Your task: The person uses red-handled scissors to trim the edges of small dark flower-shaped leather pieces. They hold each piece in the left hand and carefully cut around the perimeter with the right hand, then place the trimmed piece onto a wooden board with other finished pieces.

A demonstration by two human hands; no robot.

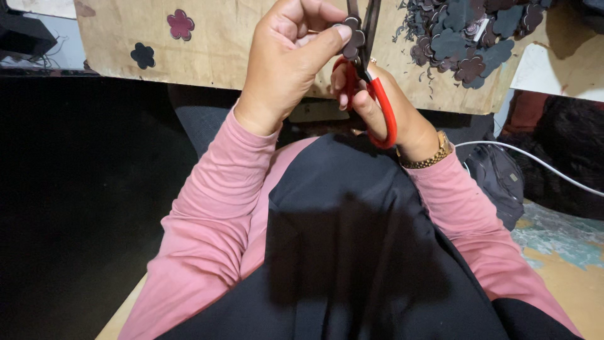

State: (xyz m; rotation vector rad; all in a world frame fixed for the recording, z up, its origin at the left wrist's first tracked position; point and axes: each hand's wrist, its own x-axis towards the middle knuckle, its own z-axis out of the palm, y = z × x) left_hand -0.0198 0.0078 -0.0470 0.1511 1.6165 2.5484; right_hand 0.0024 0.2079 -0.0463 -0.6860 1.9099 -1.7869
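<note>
The left hand (286,60) pinches a small dark flower-shaped cutout (352,36) between thumb and fingers, held above the lap at the table's edge, while the right hand (377,107) grips red-handled scissors (371,82) (blades at the flower). Beyond lies the bare plywood table (220,38), carrying a heap of dark flower cutouts (469,38), one maroon flower (180,24) and one black flower (143,55).

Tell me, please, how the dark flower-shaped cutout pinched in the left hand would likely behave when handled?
The flower cutout looks thin and flat, so probably light and somewhat bendy. The left hand holds it by thumb and finger alone while the scissors meet it. Flat pieces rarely roll.
</note>
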